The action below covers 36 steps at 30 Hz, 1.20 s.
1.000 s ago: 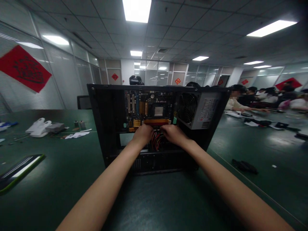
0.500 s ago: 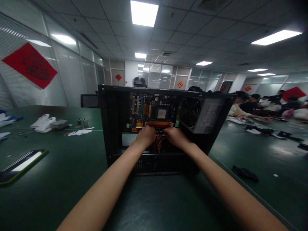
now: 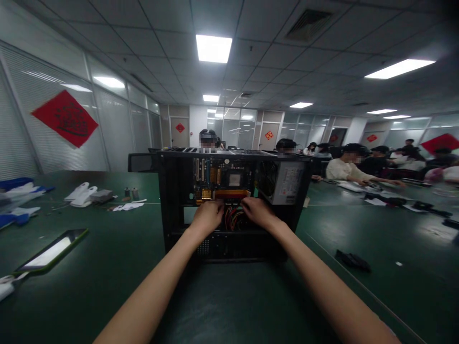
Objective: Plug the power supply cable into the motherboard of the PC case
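A black computer case (image 3: 169,205) stands on the table with its open side facing me. Inside it are a motherboard (image 3: 247,166), a power supply (image 3: 291,182) at the right and a bundle of coloured wires (image 3: 234,219). My left hand (image 3: 207,217) is closed, its curled fingers just below the left end of the orange and red memory slots (image 3: 232,194). Below the right end of the slots, my right hand (image 3: 261,212) is closed too, close to the wires. Whatever the fingers pinch, if anything, is hidden or too small to make out.
On the green table (image 3: 118,282) lie a phone-like device (image 3: 52,251) with a lit screen, white plastic bags (image 3: 81,195) and a grey box (image 3: 101,196) at the left. A black cloth-like item (image 3: 353,260) lies at the right. Several people sit beyond, one in a pale top (image 3: 339,171).
My view has tilted up, so the case and hands appear lower. The case looks slightly smaller and turned. My left hand sits a little lower and farther left of the slots.
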Each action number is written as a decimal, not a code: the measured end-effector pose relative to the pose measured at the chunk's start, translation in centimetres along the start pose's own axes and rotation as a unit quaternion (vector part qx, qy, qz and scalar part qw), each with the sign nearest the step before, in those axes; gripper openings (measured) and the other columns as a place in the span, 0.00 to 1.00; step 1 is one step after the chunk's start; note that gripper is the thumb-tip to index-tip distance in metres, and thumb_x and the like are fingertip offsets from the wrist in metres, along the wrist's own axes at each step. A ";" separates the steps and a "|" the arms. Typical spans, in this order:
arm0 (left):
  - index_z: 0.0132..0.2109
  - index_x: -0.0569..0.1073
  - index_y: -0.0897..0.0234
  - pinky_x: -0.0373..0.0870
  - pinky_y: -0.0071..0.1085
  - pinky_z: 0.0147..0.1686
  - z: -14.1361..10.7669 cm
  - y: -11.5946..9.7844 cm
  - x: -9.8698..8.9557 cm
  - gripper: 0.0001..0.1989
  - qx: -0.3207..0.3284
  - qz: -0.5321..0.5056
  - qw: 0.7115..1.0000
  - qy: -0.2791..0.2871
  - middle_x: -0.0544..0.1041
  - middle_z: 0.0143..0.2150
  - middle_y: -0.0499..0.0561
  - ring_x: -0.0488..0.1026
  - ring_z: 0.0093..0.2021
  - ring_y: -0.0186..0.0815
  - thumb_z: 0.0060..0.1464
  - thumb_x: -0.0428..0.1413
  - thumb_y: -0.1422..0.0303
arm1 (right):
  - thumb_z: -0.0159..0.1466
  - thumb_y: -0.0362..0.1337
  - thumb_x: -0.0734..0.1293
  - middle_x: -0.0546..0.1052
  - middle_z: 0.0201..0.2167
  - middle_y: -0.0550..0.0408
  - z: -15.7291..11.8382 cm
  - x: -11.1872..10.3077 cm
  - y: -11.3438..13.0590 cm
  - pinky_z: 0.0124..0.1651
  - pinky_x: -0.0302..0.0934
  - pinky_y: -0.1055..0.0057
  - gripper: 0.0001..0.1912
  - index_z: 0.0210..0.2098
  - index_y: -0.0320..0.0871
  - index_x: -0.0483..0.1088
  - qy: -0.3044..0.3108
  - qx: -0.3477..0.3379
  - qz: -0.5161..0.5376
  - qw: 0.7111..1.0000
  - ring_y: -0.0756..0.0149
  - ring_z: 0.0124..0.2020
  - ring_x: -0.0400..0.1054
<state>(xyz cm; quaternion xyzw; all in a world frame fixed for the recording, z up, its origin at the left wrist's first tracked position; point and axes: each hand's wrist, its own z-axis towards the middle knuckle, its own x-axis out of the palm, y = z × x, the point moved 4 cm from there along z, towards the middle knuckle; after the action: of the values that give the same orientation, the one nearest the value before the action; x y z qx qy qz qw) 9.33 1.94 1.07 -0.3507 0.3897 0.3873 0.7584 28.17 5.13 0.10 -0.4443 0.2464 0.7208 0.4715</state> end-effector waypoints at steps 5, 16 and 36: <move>0.39 0.77 0.60 0.65 0.37 0.43 -5.5 -2.3 1.6 0.20 0.018 0.060 0.997 -0.046 0.80 0.42 0.54 0.75 0.42 0.41 0.67 0.42 0.61 | 0.73 0.41 0.55 0.79 0.36 0.46 -4.4 -2.2 -0.5 0.33 0.56 0.69 0.19 0.38 0.40 0.74 -0.034 0.012 -0.123 0.992 0.61 0.35 0.73; 0.34 0.79 0.59 0.56 0.47 0.51 -6.4 -3.9 3.5 0.18 -0.088 -0.009 0.979 -0.181 0.81 0.42 0.52 0.69 0.47 0.43 0.65 0.47 0.62 | 0.72 0.37 0.57 0.75 0.26 0.51 -12.4 -2.3 -2.7 0.51 0.54 0.61 0.18 0.30 0.42 0.73 -0.072 -0.156 -0.192 0.966 0.62 0.30 0.68; 0.34 0.83 0.54 0.60 0.38 0.44 0.0 5.5 1.6 0.24 -0.261 -0.079 0.952 -0.141 0.83 0.36 0.54 0.77 0.41 0.46 0.63 0.43 0.56 | 0.69 0.37 0.62 0.71 0.18 0.54 -10.3 -2.9 9.5 0.42 0.56 0.63 0.18 0.23 0.40 0.69 -0.181 -0.173 -0.236 0.939 0.64 0.21 0.64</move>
<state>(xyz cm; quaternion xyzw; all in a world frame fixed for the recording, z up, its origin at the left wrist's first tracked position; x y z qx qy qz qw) 5.23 4.96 -1.52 -0.5077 0.1350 0.4600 0.7158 24.31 -8.30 -2.90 -0.4262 -0.0842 0.6885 0.5807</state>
